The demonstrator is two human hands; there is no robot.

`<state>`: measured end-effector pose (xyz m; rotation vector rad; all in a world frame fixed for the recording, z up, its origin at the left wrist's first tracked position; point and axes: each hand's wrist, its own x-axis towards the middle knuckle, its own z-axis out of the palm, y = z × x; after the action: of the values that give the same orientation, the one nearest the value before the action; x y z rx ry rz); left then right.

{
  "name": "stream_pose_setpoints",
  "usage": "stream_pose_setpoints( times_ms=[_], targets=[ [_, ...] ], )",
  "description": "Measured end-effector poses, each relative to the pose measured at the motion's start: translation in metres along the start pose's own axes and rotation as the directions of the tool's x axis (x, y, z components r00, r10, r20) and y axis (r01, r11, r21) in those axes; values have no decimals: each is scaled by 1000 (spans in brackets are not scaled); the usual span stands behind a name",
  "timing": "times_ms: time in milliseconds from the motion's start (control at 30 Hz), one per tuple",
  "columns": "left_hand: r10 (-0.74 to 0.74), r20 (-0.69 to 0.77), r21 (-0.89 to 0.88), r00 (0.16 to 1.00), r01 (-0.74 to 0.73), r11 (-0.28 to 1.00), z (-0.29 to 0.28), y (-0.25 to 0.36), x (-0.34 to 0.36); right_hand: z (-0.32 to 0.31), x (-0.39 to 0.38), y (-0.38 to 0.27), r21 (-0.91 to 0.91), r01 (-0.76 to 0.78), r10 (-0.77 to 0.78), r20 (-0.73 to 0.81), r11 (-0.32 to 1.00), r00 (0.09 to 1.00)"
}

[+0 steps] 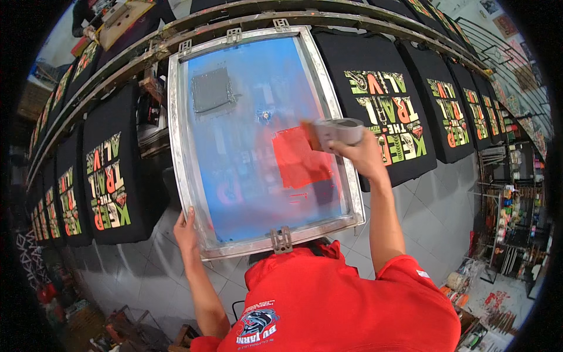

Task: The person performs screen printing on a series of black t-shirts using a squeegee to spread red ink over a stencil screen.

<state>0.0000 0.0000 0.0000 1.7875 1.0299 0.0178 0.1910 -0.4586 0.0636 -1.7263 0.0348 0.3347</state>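
Observation:
A silkscreen (234, 135) with blue mesh lies in front of me in a silvery metal frame (176, 111). My left hand (186, 232) grips that frame at its near left side, some fingers hidden by the edge. In my right hand (363, 155) is a squeegee (337, 134) with a grey handle and an orange-brown blade, slightly blurred. It is tilted over the right side of the mesh, by a patch of wet red ink (302, 161); whether the blade touches is unclear. A dark grey square patch (212, 91) sits at the mesh's far left.
Black printed shirts (111, 170) line the left, and more black shirts (381, 105) line the right. Metal clips (281, 239) are fixed to the frame's near and far edges. A rail (158, 47) runs behind. Cluttered shelves (510, 217) stand at far right.

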Motion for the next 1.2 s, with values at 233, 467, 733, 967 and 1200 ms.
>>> stream_pose_setpoints(
  times_ms=[233, 467, 733, 967, 1200],
  targets=[
    [-114, 107, -109, 988, 125, 986, 0, 21, -6, 52, 15, 9, -775, 472, -408, 303, 421, 861],
    [7, 62, -120, 998, 0, 993, -3, 1, -6, 70, 15, 39, -860, 441, -532, 254, 258, 807],
    [21, 51, -167, 998, -13, 986, 0, 1, -5, 79, -92, 80, -840, 421, -560, 177, 342, 809],
    [-6, 37, -195, 999, 13, 981, 5, 6, -7, 66, -16, 21, -888, 396, -502, 240, 232, 831],
    [28, 14, -121, 999, -27, 992, 1, 1, -4, 71, 23, 36, -870, 406, -484, 238, 278, 842]
  ],
)
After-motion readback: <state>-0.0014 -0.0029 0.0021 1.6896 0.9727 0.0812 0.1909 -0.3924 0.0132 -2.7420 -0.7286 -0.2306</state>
